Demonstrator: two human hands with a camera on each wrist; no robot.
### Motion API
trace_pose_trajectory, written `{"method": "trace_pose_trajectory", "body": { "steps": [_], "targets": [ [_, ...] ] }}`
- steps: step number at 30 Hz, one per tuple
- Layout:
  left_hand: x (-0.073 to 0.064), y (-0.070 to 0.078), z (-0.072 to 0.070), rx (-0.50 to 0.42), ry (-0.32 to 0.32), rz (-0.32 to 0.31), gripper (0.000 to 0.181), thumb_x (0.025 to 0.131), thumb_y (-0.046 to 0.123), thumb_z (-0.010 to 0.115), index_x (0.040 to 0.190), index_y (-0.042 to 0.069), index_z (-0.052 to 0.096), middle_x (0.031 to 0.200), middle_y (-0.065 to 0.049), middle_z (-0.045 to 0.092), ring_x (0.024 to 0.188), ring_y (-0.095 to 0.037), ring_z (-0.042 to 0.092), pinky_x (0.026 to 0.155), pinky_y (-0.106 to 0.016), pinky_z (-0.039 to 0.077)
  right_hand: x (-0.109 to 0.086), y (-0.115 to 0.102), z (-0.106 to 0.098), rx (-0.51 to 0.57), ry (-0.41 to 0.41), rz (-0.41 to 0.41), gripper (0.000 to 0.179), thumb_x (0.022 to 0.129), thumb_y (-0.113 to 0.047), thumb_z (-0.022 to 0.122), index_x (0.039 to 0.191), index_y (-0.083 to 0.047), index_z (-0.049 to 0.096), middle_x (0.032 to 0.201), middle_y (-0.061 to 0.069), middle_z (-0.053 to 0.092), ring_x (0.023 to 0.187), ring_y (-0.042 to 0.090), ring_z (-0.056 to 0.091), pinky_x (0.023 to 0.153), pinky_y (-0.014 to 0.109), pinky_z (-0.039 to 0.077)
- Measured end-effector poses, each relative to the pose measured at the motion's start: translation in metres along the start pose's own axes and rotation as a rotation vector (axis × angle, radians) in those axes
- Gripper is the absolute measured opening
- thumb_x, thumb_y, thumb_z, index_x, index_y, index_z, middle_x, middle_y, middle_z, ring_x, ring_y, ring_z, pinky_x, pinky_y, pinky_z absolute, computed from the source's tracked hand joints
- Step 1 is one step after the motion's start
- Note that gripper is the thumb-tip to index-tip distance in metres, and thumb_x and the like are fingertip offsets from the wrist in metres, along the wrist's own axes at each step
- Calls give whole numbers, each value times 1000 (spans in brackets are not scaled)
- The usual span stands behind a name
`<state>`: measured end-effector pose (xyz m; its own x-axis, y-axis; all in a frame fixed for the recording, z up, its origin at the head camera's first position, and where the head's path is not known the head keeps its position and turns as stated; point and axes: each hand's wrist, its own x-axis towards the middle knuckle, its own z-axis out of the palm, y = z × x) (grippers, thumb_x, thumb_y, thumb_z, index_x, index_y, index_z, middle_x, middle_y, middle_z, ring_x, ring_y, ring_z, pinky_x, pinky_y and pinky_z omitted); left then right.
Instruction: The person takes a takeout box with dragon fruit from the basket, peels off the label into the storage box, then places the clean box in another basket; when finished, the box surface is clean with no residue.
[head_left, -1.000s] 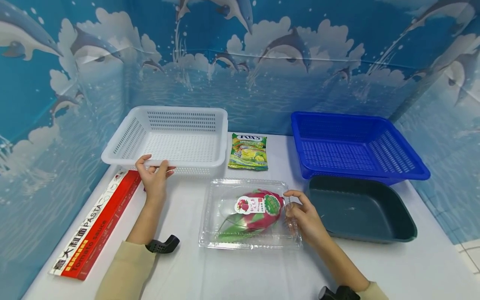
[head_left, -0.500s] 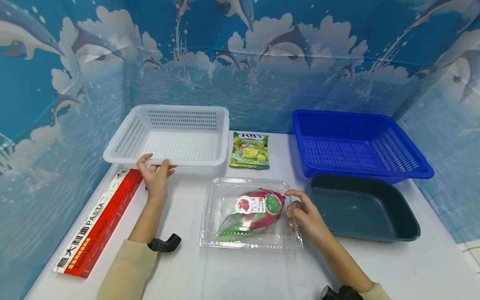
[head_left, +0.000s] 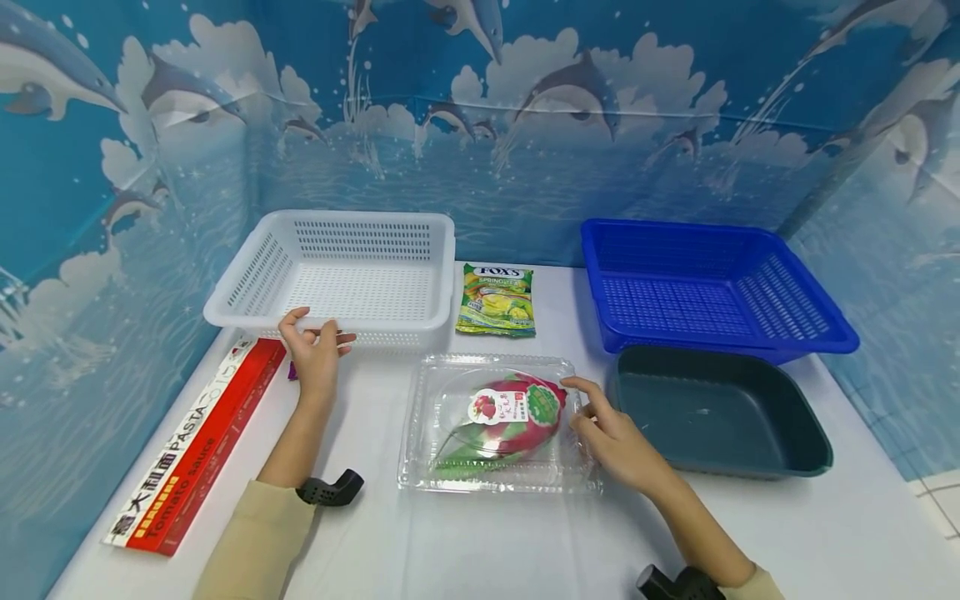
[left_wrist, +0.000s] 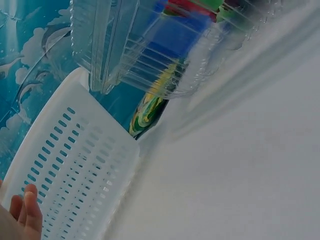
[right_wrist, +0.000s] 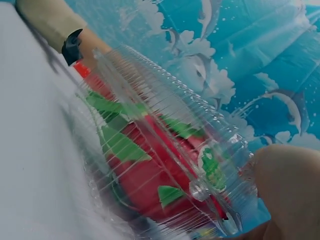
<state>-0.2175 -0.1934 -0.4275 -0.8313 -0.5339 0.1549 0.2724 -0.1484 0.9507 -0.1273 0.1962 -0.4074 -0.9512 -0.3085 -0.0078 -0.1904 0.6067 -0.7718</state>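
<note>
The right hand (head_left: 617, 437) and left hand (head_left: 315, 358) are bending partway, any hold unclear. Beside the right one, the dragon fruit (head_left: 519, 435) is lying enclosed in its clear container (head_left: 498, 483); boxing looks done, what is left unclear.

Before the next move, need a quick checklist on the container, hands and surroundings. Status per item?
1. Clear rectangular plastic container latched: cannot tell; the lid covers the fruit, but no latch is readable.
2. Red-and-green dragon fruit inside: ok.
3. Right hand holding securely: cannot tell; its fingers are at the container's right edge.
4. Left hand well away from the white slotted plastic basket: not ok; it is at the near rim.
5. Green-and-yellow candy bag not under the container: ok; it lies behind, apart.
6. Dark green rectangular tray apart from the blue plastic basket: cannot tell; they overlap in the head view.
</note>
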Motion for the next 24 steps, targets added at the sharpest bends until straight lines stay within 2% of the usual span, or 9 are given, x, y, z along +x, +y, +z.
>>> {"method": "trace_pose_trajectory", "body": {
  "steps": [2,4,7,11,14,17,21,24],
  "targets": [
    [-4,0,3,5,-20,-6,39,93,1,51,123,18,31,81,-12,50,59,-13,68,58,-21,56,-1,-3,-1,-122,17,-22,39,104,-25,42,143,-24,40,75,3,52,65,18,50,57,34,44],
    [-8,-2,7,6,-67,-24,43,92,-1,51,125,18,30,83,-12,49,59,-13,67,58,-21,56,-1,-6,-2,-224,46,-48,37,105,-32,41,142,-24,44,65,-2,45,60,14,46,55,32,41],
    [-19,-4,14,67,-180,-64,47,92,-2,52,129,16,29,86,-12,49,64,-15,68,62,-25,57,0,-10,-2,-329,97,-85,38,104,-40,44,137,-23,51,59,-5,39,52,12,40,48,29,36],
    [-36,-4,19,229,-369,-104,48,95,4,52,135,14,28,95,-12,52,77,-22,69,69,-31,57,4,-16,-3,-427,168,-109,36,100,-44,50,128,-23,61,65,-6,43,54,12,39,45,28,33],
    [-47,-2,19,293,-461,-99,51,96,8,54,138,14,26,100,-13,53,84,-30,68,71,-34,56,7,-19,-3,-449,210,-139,33,97,-42,57,121,-20,66,72,-4,48,61,13,43,48,28,35],
    [-56,0,18,312,-505,-93,53,96,8,55,140,14,26,103,-14,52,86,-32,67,73,-39,56,11,-21,-2,-440,252,-188,30,94,-36,64,115,-15,68,81,0,52,67,14,44,53,29,38],
    [-64,3,15,352,-573,-95,50,98,10,54,142,15,29,106,-16,50,89,-30,66,74,-42,56,17,-25,0,-386,291,-257,29,90,-28,70,111,-8,69,94,8,55,81,19,47,65,35,44],
    [-68,4,12,401,-656,-83,48,99,15,54,143,17,34,112,-17,51,96,-31,63,79,-42,55,23,-31,3,-335,287,-304,25,88,-24,73,105,-7,70,98,9,57,92,23,50,75,41,46]
  ]
}}
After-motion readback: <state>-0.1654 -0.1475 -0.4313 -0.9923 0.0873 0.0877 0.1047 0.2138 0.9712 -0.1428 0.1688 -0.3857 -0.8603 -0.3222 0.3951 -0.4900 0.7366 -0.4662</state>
